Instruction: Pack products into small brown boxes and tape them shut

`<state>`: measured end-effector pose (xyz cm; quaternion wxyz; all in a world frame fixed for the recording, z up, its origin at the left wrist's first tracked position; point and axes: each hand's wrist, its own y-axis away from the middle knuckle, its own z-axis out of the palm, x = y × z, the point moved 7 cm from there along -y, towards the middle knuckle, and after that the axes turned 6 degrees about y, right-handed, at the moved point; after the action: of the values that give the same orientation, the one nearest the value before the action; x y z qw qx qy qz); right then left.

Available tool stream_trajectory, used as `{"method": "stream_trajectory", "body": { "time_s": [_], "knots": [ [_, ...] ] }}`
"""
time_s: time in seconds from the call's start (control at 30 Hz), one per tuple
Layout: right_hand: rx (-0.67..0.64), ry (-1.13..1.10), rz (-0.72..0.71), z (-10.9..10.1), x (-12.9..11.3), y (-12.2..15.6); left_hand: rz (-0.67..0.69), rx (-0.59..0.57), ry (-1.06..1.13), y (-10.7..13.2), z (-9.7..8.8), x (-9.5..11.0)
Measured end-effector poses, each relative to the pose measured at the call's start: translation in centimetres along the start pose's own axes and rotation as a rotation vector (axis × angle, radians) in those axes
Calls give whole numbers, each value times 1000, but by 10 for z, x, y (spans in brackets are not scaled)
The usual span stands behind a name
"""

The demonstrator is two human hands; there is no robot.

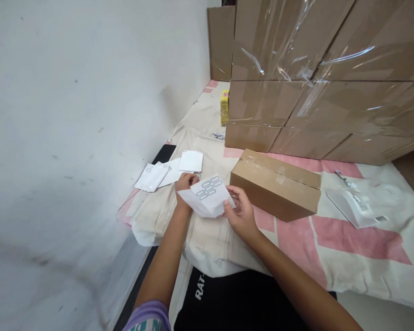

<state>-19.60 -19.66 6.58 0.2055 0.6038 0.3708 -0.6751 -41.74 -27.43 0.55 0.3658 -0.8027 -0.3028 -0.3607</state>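
The left hand (pixel 185 183) and right hand (pixel 240 212) pinch opposite edges of a label sheet (pixel 209 198), spreading it face-up. Spare sheets (pixel 172 174) seemingly lie stacked nearby.

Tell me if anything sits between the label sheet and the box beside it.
Nothing visible. The left hand and right hand hold the sheet just left of the box; only cloth shows between.

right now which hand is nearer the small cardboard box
Right. The right hand sits right beside the box; the left hand is farther off, across the label sheet.
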Motion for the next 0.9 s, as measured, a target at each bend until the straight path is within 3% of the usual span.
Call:
{"method": "stream_trajectory", "body": {
  "time_s": [0.2, 0.43, 0.53, 0.67, 0.73, 0.77, 0.9],
  "knots": [
    [-115, 141, 34, -27, 22, 12, 28, 92, -114, 2, -5, 13],
    [-137, -56, 203, -23, 49, 7, 53, 223, -134, 6, -17, 22],
    [-129, -80, 219, -26, 52, 4, 107, 307, -98, 9, -28, 36],
    [-153, -54, 207, -30, 53, 3, 195, 366, -42, 22, -49, 69],
    [-225, -61, 195, -27, 53, 2, 258, 286, -24, 31, -52, 91],
    [-271, -79, 191, -24, 53, 2, 295, 192, -25, 36, -48, 103],
    [-418, -180, 219, -14, 52, 2, 385, -429, -123, 64, -2, 134]
  ]
}}
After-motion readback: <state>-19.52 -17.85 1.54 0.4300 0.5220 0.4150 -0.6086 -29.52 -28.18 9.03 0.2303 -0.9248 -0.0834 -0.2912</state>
